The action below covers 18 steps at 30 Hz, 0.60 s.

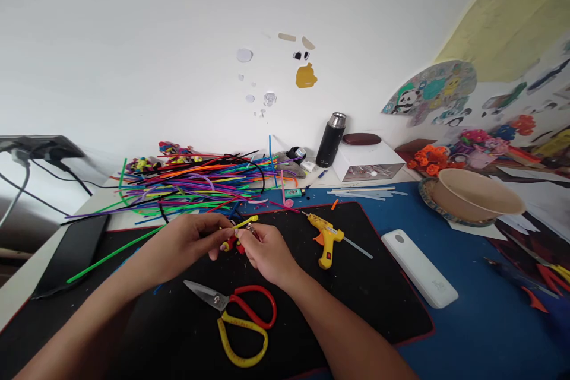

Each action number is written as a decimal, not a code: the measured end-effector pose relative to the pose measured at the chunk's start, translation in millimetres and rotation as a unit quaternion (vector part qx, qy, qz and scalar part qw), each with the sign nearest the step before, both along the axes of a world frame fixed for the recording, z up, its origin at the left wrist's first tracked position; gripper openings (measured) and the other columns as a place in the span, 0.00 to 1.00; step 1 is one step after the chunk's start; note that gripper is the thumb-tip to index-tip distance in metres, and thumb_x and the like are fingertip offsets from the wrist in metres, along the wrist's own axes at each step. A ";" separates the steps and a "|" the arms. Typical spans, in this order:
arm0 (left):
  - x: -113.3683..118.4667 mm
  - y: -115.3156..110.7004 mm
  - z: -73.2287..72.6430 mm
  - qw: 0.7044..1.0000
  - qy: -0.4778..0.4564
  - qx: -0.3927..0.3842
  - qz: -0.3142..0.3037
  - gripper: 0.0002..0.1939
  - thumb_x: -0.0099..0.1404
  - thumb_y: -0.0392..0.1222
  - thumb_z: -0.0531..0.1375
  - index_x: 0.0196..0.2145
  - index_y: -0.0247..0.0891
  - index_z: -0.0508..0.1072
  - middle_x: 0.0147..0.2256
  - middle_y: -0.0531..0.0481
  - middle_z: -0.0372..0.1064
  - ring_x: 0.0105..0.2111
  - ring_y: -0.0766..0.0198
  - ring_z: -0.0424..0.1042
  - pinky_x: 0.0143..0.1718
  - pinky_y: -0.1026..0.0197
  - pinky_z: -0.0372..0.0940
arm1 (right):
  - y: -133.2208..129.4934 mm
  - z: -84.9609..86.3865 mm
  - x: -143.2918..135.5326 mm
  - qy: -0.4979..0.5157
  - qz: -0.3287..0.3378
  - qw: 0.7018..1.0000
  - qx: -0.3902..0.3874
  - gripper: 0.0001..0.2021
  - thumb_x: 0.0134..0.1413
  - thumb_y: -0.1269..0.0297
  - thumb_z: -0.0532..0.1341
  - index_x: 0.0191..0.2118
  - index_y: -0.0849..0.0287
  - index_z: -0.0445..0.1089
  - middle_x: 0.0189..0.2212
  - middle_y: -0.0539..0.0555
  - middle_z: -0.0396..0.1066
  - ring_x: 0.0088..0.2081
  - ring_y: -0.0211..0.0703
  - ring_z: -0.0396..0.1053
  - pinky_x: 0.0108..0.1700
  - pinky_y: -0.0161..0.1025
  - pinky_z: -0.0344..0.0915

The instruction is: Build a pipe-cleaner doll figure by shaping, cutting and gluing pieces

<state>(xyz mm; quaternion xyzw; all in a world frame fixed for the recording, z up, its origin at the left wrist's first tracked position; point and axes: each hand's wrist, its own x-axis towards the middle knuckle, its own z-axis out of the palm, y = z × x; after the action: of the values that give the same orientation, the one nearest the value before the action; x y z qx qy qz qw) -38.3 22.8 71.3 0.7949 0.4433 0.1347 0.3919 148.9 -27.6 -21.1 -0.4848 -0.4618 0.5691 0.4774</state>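
Bare forearms point(351, 320) reach in over the near edge of a black mat point(294, 332), meeting at a small red-and-yellow piece point(240, 247) held just above the mat, short of the middle of its far edge. The left hand point(191, 246) has thumb and forefinger pinched on the piece; the fingers of the right hand point(272, 254) close around a small metallic object point(250, 228) beside it, its shape mostly hidden. A yellow strip point(247, 221) juts from the grip. The piece appears partly made, its colours brought together; how much remains cannot be told behind the fingers.

Scissors point(222, 303) lie apart from the hands, toward the mat's near edge. A yellow glue gun point(327, 237), a stick point(358, 247) in its back, rests out of hand near the far right corner. Beyond the far edge, toward the left, a heap of coloured fuzzy stems point(200, 181) suggests plenty of material unused, while bright clusters point(176, 151) behind it look like pieces already shaped. One green stem point(113, 255) crosses the mat's left side.
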 end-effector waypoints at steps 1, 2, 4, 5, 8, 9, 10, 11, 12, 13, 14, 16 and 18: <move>-0.4 0.2 1.4 1.000 0.000 -0.013 -0.011 0.24 0.71 0.65 0.60 0.37 0.43 0.83 0.25 0.51 0.76 0.30 0.56 0.76 0.34 0.61 0.67 | -0.2 1.5 0.2 0.005 0.002 1.000 -0.003 0.22 0.63 0.45 0.63 0.25 0.55 0.62 0.18 0.42 0.53 0.21 0.35 0.51 0.24 0.35 0.48; -0.8 0.4 2.8 0.999 0.004 -0.026 -0.024 0.25 0.72 0.65 0.59 0.37 0.42 0.83 0.26 0.51 0.77 0.30 0.57 0.76 0.35 0.61 0.67 | -0.2 3.5 0.7 0.011 0.005 1.000 -0.007 0.23 0.63 0.44 0.63 0.25 0.55 0.63 0.18 0.42 0.52 0.21 0.35 0.51 0.24 0.35 0.48; -1.3 0.9 5.8 0.999 0.005 -0.035 -0.026 0.26 0.73 0.66 0.57 0.37 0.42 0.82 0.27 0.51 0.77 0.30 0.57 0.75 0.35 0.62 0.66 | 0.0 8.2 2.3 0.037 0.016 0.999 -0.015 0.24 0.61 0.40 0.64 0.26 0.54 0.62 0.18 0.41 0.51 0.20 0.34 0.49 0.24 0.35 0.46; -1.4 1.0 7.4 0.999 0.002 -0.034 -0.020 0.26 0.72 0.66 0.57 0.36 0.42 0.81 0.26 0.52 0.76 0.29 0.58 0.74 0.34 0.62 0.66 | 0.0 10.8 3.2 0.056 0.027 0.998 -0.018 0.25 0.59 0.38 0.65 0.26 0.54 0.62 0.18 0.40 0.51 0.20 0.34 0.48 0.23 0.36 0.45; -0.7 0.7 11.9 0.999 -0.014 -0.031 -0.009 0.27 0.72 0.68 0.57 0.33 0.42 0.79 0.25 0.53 0.75 0.28 0.59 0.71 0.34 0.62 0.66 | -1.2 16.7 5.3 0.114 0.064 0.991 -0.008 0.29 0.55 0.32 0.67 0.26 0.54 0.61 0.18 0.40 0.49 0.20 0.33 0.44 0.23 0.36 0.42; -0.4 0.4 13.1 0.999 -0.019 -0.033 -0.007 0.27 0.72 0.68 0.57 0.32 0.42 0.78 0.25 0.53 0.75 0.28 0.59 0.71 0.35 0.61 0.66 | -2.0 17.6 5.6 0.124 0.074 0.989 0.000 0.31 0.54 0.30 0.67 0.26 0.54 0.61 0.19 0.40 0.49 0.20 0.32 0.43 0.23 0.36 0.42; -0.2 0.2 14.0 0.999 -0.023 -0.036 -0.006 0.28 0.71 0.68 0.57 0.31 0.42 0.77 0.25 0.52 0.75 0.28 0.59 0.72 0.35 0.61 0.66 | -2.9 17.7 5.6 0.127 0.082 0.988 0.009 0.31 0.54 0.28 0.66 0.26 0.54 0.62 0.19 0.40 0.49 0.20 0.32 0.43 0.23 0.36 0.42; 0.0 -0.1 14.6 0.999 -0.026 -0.040 -0.005 0.28 0.71 0.69 0.57 0.31 0.42 0.77 0.24 0.52 0.74 0.28 0.59 0.72 0.35 0.61 0.66 | -3.8 17.0 5.4 0.122 0.087 0.989 0.016 0.32 0.55 0.28 0.65 0.26 0.54 0.62 0.20 0.40 0.50 0.20 0.32 0.44 0.23 0.36 0.42; 0.1 -0.3 15.0 0.999 -0.027 -0.043 -0.004 0.28 0.71 0.69 0.57 0.31 0.42 0.77 0.24 0.52 0.74 0.28 0.58 0.72 0.35 0.61 0.66 | -4.7 15.7 5.0 0.110 0.088 0.990 0.021 0.32 0.56 0.27 0.64 0.26 0.55 0.62 0.20 0.41 0.51 0.21 0.33 0.44 0.23 0.36 0.43; 0.1 -0.4 15.1 0.999 -0.026 -0.045 -0.004 0.28 0.71 0.70 0.57 0.31 0.42 0.76 0.24 0.52 0.74 0.28 0.58 0.72 0.35 0.61 0.66 | -5.3 13.8 4.4 0.094 0.085 0.992 0.024 0.32 0.57 0.27 0.63 0.26 0.55 0.62 0.20 0.41 0.51 0.21 0.33 0.46 0.23 0.36 0.44; 0.1 -0.3 15.1 0.999 -0.025 -0.044 -0.004 0.28 0.71 0.70 0.57 0.32 0.41 0.76 0.24 0.52 0.73 0.28 0.58 0.72 0.34 0.61 0.65 | -5.7 11.7 3.8 0.076 0.076 0.994 0.026 0.32 0.58 0.27 0.63 0.26 0.55 0.62 0.20 0.42 0.52 0.21 0.34 0.47 0.24 0.36 0.45; -0.3 0.0 14.6 0.999 -0.020 -0.037 -0.005 0.28 0.72 0.69 0.56 0.32 0.41 0.76 0.24 0.53 0.73 0.27 0.59 0.70 0.33 0.61 0.65 | -5.6 7.9 2.5 0.042 0.048 0.998 0.026 0.32 0.60 0.29 0.62 0.26 0.55 0.62 0.19 0.43 0.53 0.21 0.35 0.50 0.24 0.36 0.46; -0.9 0.7 13.9 0.999 -0.016 -0.032 -0.007 0.28 0.72 0.69 0.56 0.32 0.41 0.76 0.24 0.53 0.73 0.27 0.60 0.69 0.33 0.61 0.64 | -4.7 5.8 1.7 0.023 0.017 0.999 0.017 0.31 0.62 0.31 0.62 0.25 0.54 0.62 0.19 0.43 0.53 0.22 0.35 0.51 0.24 0.36 0.48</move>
<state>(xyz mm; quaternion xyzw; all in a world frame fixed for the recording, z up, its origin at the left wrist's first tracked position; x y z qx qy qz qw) -39.2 23.5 85.2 0.7825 0.4357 0.1304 0.4254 150.6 -32.3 -15.3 -0.4553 -0.4682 0.5801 0.4868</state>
